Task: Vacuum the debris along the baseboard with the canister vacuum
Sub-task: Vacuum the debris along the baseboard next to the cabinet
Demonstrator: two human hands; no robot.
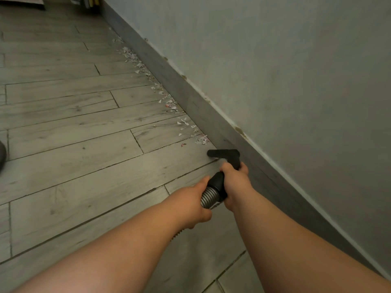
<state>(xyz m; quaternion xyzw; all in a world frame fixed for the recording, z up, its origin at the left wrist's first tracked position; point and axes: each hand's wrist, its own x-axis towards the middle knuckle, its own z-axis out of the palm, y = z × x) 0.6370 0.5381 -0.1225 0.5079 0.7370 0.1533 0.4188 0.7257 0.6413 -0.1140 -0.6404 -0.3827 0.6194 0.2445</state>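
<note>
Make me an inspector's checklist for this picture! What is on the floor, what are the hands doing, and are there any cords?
Surface: grey plank floor with dark seams.
Job's things: black nozzle down at the floor beside the baseboard; paper scraps strung along the baseboard ahead of it.
Clutter: dark object at the left edge, cut off.
Hands: left hand grips the ribbed hose; right hand grips the black tube behind the nozzle.
Cables: nothing seen.
Surroundings: grey wall, paint chipped just above the baseboard.
</note>
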